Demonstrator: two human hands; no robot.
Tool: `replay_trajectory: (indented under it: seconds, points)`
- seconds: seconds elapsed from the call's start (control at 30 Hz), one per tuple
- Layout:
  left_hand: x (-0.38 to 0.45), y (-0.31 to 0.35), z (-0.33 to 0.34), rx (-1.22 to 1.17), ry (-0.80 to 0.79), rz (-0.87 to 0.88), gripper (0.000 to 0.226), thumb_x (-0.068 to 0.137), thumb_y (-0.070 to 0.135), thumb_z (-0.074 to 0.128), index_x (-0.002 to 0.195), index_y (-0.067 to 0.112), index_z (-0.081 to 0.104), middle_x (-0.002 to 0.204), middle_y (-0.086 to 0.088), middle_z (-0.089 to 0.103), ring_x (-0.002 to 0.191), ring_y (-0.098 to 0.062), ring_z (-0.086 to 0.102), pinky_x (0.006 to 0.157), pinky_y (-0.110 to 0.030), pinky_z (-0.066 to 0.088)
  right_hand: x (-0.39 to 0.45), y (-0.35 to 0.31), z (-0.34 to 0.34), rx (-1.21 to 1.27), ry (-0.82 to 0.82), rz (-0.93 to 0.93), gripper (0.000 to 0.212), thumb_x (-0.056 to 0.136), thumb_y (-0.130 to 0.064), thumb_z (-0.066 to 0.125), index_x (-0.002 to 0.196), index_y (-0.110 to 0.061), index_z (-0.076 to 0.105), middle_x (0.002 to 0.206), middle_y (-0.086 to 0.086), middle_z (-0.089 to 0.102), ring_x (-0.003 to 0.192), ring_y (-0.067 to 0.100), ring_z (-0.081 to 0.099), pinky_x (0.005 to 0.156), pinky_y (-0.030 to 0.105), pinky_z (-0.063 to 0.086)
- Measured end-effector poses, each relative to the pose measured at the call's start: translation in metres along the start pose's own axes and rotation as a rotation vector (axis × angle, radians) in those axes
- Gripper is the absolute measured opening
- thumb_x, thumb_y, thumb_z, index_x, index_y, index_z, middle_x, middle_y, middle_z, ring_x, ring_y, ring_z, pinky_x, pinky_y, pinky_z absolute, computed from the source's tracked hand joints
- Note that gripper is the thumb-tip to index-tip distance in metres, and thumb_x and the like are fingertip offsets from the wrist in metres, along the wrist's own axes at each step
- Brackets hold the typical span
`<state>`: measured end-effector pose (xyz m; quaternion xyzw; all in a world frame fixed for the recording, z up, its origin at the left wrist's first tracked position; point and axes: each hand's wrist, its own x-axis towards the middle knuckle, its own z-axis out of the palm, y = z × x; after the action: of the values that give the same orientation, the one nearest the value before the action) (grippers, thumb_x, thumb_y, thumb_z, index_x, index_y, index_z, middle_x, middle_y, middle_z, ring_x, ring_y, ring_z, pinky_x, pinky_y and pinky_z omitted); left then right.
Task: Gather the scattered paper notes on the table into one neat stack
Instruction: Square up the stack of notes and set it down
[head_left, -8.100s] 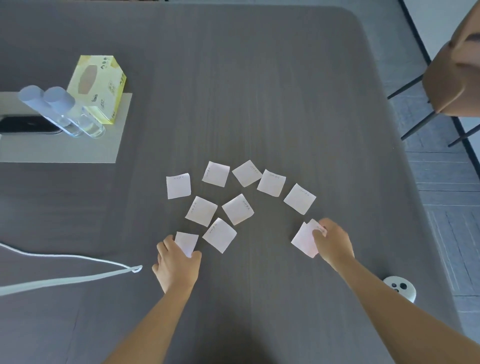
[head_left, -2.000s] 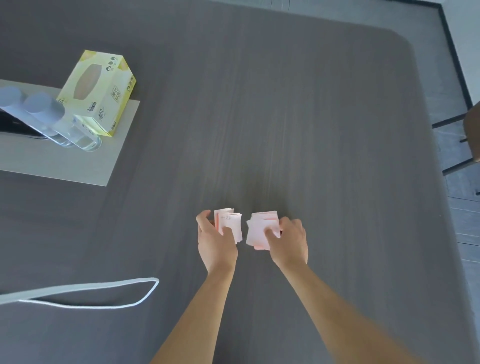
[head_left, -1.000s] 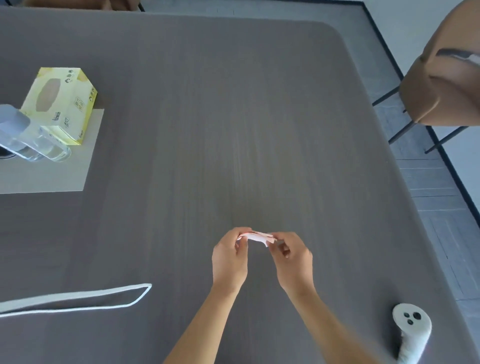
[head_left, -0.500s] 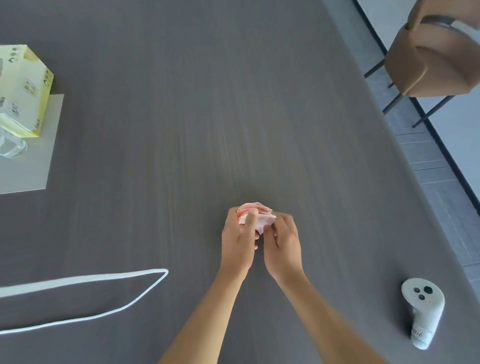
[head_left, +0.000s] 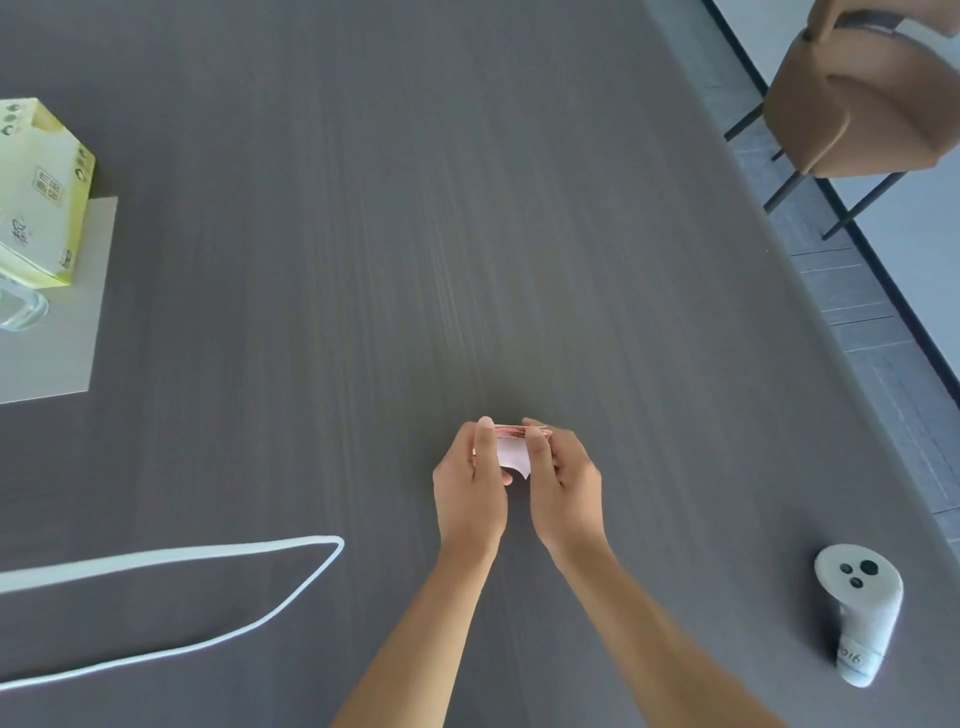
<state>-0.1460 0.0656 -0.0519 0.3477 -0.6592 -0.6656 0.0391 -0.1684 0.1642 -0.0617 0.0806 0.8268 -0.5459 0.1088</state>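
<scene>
Both hands (head_left: 519, 478) hold the paper notes (head_left: 511, 451) upright, top edge running left-right.

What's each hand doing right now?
Left hand: closed on the stack of notes.
Right hand: closed on the same stack, from its other side.

The table (head_left: 467, 208) looks like matt grey-brown wood laminate with fine straight grain. Between the left hand (head_left: 470, 493) and right hand (head_left: 566, 493) sits a stack of thin pale pink paper notes (head_left: 511, 452), matt. Right of the hands, a controller (head_left: 857, 608) is smooth white plastic. Left of them lies a smooth white cable (head_left: 208, 551). Far left, a yellow tissue box (head_left: 36, 197) looks like printed cardboard, beside clear glossy bottle plastic (head_left: 21, 312). The chair (head_left: 857, 104) beyond the right hand shows smooth tan upholstery on dark metal legs.
</scene>
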Motion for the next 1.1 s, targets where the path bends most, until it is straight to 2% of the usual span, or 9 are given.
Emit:
replay_trajectory:
  seconds: [0.13, 0.3, 0.47, 0.63, 0.7, 0.77, 0.83, 0.97, 1.1]
  points:
    - [-0.002, 0.0, -0.003, -0.042, -0.065, 0.039, 0.039, 0.105, 0.041, 0.037, 0.095, 0.033, 0.074, 0.091, 0.005, 0.08, 0.072, -0.021, 0.071, 0.058, -0.03, 0.056, -0.002, 0.002, -0.002, -0.04, 0.005, -0.117, 0.041, 0.105, -0.044, 0.039, 0.117, -0.029, 0.076, 0.128, -0.017, 0.07, 0.121, -0.007, 0.061, 0.093, 0.024, 0.052]
    - [-0.003, -0.002, -0.003, -0.026, -0.085, 0.018, 0.038, 0.104, 0.047, 0.046, 0.079, 0.03, 0.069, 0.086, 0.003, 0.081, 0.074, -0.02, 0.073, 0.056, -0.021, 0.054, -0.002, 0.007, -0.003, -0.169, -0.056, -0.14, 0.043, 0.101, -0.052, 0.037, 0.113, -0.028, 0.072, 0.117, -0.018, 0.07, 0.122, -0.001, 0.058, 0.09, 0.028, 0.052]
    - [-0.003, -0.002, -0.003, -0.007, -0.101, 0.054, 0.031, 0.106, 0.044, 0.043, 0.095, 0.037, 0.071, 0.098, 0.004, 0.078, 0.07, -0.012, 0.07, 0.057, -0.023, 0.054, 0.0, 0.007, 0.0, -0.092, -0.019, -0.05, 0.042, 0.111, -0.035, 0.036, 0.128, -0.02, 0.071, 0.127, -0.016, 0.063, 0.116, -0.025, 0.05, 0.085, -0.003, 0.038]
    - [-0.001, -0.004, -0.004, -0.008, -0.061, 0.038, 0.038, 0.108, 0.04, 0.041, 0.087, 0.028, 0.069, 0.099, -0.007, 0.07, 0.071, -0.013, 0.065, 0.057, -0.027, 0.054, -0.006, 0.0, 0.002, -0.018, -0.057, -0.066, 0.028, 0.101, -0.048, 0.046, 0.105, -0.035, 0.07, 0.116, -0.015, 0.068, 0.105, -0.001, 0.066, 0.077, 0.012, 0.05]
    - [0.001, -0.004, -0.005, 0.026, -0.043, 0.04, 0.038, 0.109, 0.038, 0.041, 0.086, 0.03, 0.07, 0.102, -0.003, 0.068, 0.075, -0.015, 0.065, 0.062, -0.033, 0.055, -0.007, 0.001, 0.0, -0.02, -0.077, -0.074, 0.011, 0.1, -0.036, 0.056, 0.104, -0.043, 0.064, 0.11, -0.013, 0.07, 0.095, 0.004, 0.068, 0.07, 0.011, 0.051]
    - [0.003, -0.001, -0.006, 0.055, -0.019, 0.035, 0.038, 0.109, 0.036, 0.041, 0.089, 0.032, 0.073, 0.103, 0.003, 0.066, 0.079, -0.016, 0.064, 0.074, -0.039, 0.057, -0.006, 0.003, -0.001, -0.045, -0.057, -0.079, 0.024, 0.103, -0.02, 0.058, 0.103, -0.044, 0.064, 0.104, -0.012, 0.074, 0.09, 0.006, 0.068, 0.07, 0.011, 0.05]
    - [0.005, 0.002, -0.006, 0.053, -0.001, 0.031, 0.039, 0.109, 0.036, 0.041, 0.091, 0.031, 0.076, 0.1, 0.007, 0.066, 0.076, -0.009, 0.061, 0.077, -0.029, 0.053, -0.004, 0.002, -0.002, -0.039, -0.025, -0.069, 0.03, 0.104, -0.017, 0.058, 0.099, -0.045, 0.066, 0.099, -0.014, 0.077, 0.091, 0.005, 0.071, 0.072, 0.011, 0.051]
    - [0.005, 0.005, -0.008, 0.001, -0.009, 0.003, 0.044, 0.11, 0.038, 0.044, 0.088, 0.025, 0.08, 0.085, 0.007, 0.068, 0.061, 0.001, 0.055, 0.062, -0.007, 0.045, 0.0, 0.003, -0.004, -0.032, 0.028, -0.091, 0.032, 0.104, -0.015, 0.06, 0.098, -0.045, 0.07, 0.098, -0.016, 0.077, 0.095, 0.0, 0.07, 0.075, 0.005, 0.049]
    - [0.01, 0.005, -0.007, 0.07, 0.004, -0.017, 0.046, 0.108, 0.043, 0.044, 0.083, 0.024, 0.078, 0.068, 0.008, 0.064, 0.056, -0.001, 0.054, 0.054, -0.009, 0.043, 0.005, 0.008, -0.007, -0.031, -0.04, -0.037, 0.024, 0.103, -0.012, 0.06, 0.104, -0.028, 0.077, 0.095, -0.02, 0.077, 0.093, 0.0, 0.072, 0.076, 0.005, 0.05]
